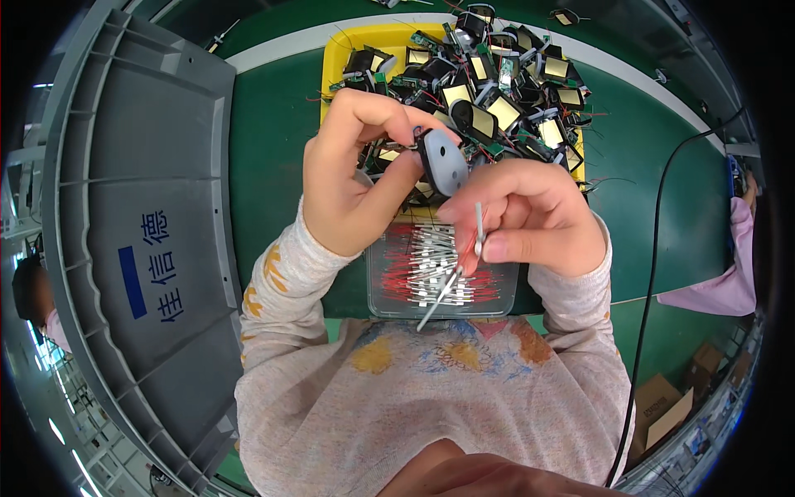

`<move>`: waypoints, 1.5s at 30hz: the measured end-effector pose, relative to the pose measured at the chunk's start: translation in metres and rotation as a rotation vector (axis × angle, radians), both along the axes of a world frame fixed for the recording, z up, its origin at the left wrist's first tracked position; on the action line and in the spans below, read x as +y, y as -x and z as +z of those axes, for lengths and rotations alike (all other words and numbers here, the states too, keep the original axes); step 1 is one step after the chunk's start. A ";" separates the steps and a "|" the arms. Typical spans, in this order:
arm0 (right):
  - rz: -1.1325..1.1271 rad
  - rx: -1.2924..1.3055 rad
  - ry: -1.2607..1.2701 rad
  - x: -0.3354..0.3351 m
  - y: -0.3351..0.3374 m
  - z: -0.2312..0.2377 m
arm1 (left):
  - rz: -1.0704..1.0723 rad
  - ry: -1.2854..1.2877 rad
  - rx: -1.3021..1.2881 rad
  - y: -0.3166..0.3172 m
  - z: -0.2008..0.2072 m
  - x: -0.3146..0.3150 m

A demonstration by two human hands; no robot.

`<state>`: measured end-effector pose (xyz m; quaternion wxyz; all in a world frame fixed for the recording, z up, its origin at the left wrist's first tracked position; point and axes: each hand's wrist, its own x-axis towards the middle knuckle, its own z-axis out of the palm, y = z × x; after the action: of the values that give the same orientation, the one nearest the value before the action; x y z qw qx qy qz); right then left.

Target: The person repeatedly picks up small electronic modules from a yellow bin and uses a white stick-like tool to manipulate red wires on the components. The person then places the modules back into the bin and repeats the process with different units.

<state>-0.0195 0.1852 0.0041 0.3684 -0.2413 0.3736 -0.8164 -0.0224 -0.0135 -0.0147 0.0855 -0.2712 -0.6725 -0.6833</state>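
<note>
- Left hand (352, 178), centre: grip closed on a smooth, rounded grey-and-black casing (448, 164)
- Right hand (534, 215), right of centre: grip pinched slender pale strips (479, 217)
- Casing appeared unfinished; no join to strips seen
- Much remained: loose red-wired pieces (424, 261) filled a clear plastic box (381, 311) below centre; black units (501, 112) with yellow patches crowded a yellow tray (332, 62), upper centre

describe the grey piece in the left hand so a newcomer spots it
Start at the yellow tray heaped with black parts on the green table. At its near side, the left hand pinches a rounded grey piece. Unlike the heaped parts, many showing pale yellow pads, it is held up, its smooth grey face showing.
</note>
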 end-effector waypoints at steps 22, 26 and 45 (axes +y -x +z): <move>-0.075 -0.125 0.184 0.004 -0.002 -0.004 | -0.098 0.141 -0.157 0.000 -0.001 0.000; -0.354 -0.033 0.039 0.003 0.004 -0.001 | -0.183 -0.163 -0.205 0.006 0.000 -0.001; -0.564 0.462 -0.188 -0.004 0.006 0.001 | -0.480 0.086 -0.323 0.000 0.016 -0.003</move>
<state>-0.0252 0.1808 0.0047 0.0559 -0.2718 0.5719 -0.7720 -0.0223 -0.0168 0.0012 -0.1984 -0.3137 -0.6223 -0.6892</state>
